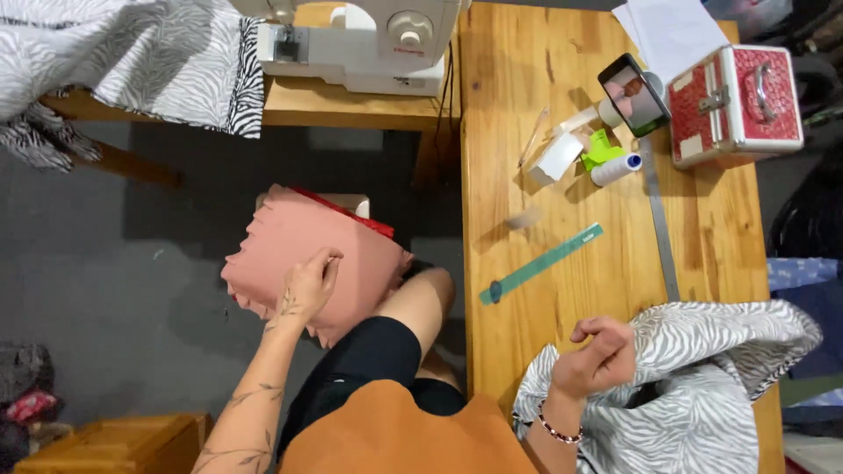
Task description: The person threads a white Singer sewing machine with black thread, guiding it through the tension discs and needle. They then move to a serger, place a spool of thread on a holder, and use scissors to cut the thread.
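Zebra-striped fabric [694,386] is lying heaped at the lower right of the frame, spilling over the near end of the wooden table [562,193]. The right hand [599,355] is resting on it with the fingers curled in and clenched around a fold of the cloth, a beaded bracelet [558,431] sitting at the wrist. At the lower middle, an orange cloth [395,434] is covering the person's lap.

Left of centre, the left hand [309,285] is lying on a stack of pink fabric [307,259], fingers bent and pressing down on its top, not closing around anything. The stack is sitting on a stool, well apart from the table, with a red strip showing along its far edge. Below it the floor [97,281] is showing dark grey, and a wooden box [123,443] is standing in the lower left corner.

Further up the table, a green ruler [542,263] is lying slanted, with a long metal ruler [660,228] just beside it to the right. Beyond them a white spool of thread [616,168] and a phone [634,95] are sitting near a red and white case [736,104] at the upper right.

At the top of the frame a white sewing machine [356,42] is standing on a second wooden top, and more striped cloth [132,61] is draping across the upper left.
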